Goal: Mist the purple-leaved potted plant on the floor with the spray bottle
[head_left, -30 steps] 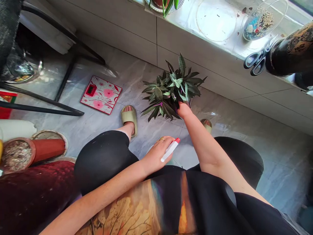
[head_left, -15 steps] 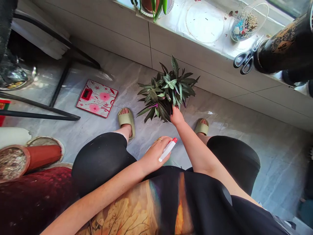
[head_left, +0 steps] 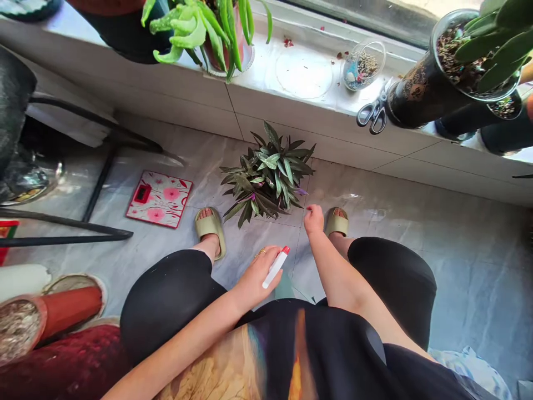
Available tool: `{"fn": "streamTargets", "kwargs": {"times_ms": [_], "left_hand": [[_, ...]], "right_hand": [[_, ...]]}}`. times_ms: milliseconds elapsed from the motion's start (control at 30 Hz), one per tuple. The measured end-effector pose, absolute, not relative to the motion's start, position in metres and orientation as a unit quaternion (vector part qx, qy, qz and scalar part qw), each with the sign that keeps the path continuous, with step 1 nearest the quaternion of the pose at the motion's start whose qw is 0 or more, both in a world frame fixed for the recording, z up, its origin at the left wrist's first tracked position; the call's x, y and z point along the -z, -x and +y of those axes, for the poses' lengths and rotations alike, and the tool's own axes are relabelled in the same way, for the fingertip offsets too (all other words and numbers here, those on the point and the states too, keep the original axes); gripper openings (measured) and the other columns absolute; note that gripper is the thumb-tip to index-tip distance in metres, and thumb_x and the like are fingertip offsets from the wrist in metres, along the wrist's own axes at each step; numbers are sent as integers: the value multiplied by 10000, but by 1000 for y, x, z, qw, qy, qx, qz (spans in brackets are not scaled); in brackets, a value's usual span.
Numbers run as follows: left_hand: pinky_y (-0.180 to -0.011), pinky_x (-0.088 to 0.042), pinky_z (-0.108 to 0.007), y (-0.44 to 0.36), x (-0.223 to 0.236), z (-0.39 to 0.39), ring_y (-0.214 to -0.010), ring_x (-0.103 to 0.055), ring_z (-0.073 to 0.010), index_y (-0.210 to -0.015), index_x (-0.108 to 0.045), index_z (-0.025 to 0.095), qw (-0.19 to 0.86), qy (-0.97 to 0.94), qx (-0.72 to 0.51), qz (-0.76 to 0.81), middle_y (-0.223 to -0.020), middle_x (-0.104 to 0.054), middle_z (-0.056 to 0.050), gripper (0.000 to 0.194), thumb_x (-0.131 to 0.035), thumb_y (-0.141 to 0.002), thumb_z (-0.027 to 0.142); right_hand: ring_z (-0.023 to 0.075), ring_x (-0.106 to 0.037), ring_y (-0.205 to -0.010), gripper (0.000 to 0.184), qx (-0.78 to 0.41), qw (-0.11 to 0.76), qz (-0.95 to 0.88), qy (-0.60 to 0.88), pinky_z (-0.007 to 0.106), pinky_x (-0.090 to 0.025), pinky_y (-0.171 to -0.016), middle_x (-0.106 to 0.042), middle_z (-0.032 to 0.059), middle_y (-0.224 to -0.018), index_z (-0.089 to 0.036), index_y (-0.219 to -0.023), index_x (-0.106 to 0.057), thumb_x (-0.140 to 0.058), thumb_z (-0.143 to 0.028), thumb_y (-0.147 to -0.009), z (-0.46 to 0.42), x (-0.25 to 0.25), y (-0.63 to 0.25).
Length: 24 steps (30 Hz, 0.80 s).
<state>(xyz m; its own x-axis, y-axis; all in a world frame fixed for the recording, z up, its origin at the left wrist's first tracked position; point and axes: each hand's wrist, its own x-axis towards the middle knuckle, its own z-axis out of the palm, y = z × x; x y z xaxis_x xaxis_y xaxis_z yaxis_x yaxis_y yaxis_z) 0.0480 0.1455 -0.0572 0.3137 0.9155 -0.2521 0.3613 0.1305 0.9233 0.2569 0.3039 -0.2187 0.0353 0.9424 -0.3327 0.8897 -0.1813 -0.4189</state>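
A plant [head_left: 266, 175] with dark green, spotted pointed leaves stands on the grey tiled floor between my feet. My right hand [head_left: 313, 218] hangs just right of it, apart from the leaves, fingers curled downward with nothing visible in them. My left hand [head_left: 258, 275] rests over my left knee, wrapped round a white spray bottle with a red tip [head_left: 275, 266]; a ring shows on one finger.
A tiled window ledge [head_left: 291, 105] ahead holds an aloe pot [head_left: 216, 33], a round clear lid [head_left: 303, 72], a glass bowl of pebbles [head_left: 363, 64], scissors [head_left: 375, 114] and tall dark pots [head_left: 425, 83]. A pink floral scale [head_left: 159, 198] lies left; a terracotta pot [head_left: 45, 314] lies on its side; chair legs [head_left: 95, 189] stand left.
My right hand has let go of the plant and drawn back to its right. The view has tilted up, showing more of the ledge. The left hand keeps the spray bottle.
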Motion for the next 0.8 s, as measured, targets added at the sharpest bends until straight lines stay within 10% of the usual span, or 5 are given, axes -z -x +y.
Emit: {"fn": "streamTargets", "kwargs": {"times_ms": [167, 433, 800], "left_hand": [[-1028, -476, -459, -52, 62, 150, -1199, -549, -267, -1347, -460, 225, 534, -620, -235, 524, -1287, -573, -115, 399, -499, -950, 233], [-1045, -482, -470, -55, 63, 159, -1215, -557, -267, -1341, -475, 208, 548, -608, -219, 531, -1310, -571, -131, 407, -507, -938, 251], [-1033, -508, -463, -53, 62, 162, -1222, -568, -276, -1342, -485, 216, 558, -599, -221, 531, -1318, -575, -133, 413, -520, -932, 249]], "right_hand": [[206, -626, -1152, 452, -324, 205, -645, 661, 366, -487, -1055, -675, 149, -1242, -138, -1266, -604, -310, -148, -923, 378, 198, -229], [326, -309, -1483, 736, -333, 72, -708, 619, 538, -371, -1177, -297, 108, -1669, -186, -1580, -332, -536, -241, -875, 418, 174, -177], [390, -446, -1304, 328, -276, -2, -716, 641, 575, -434, -1058, -548, 183, -1346, -185, -1183, -653, -576, -371, -924, 411, 171, -162]]}}
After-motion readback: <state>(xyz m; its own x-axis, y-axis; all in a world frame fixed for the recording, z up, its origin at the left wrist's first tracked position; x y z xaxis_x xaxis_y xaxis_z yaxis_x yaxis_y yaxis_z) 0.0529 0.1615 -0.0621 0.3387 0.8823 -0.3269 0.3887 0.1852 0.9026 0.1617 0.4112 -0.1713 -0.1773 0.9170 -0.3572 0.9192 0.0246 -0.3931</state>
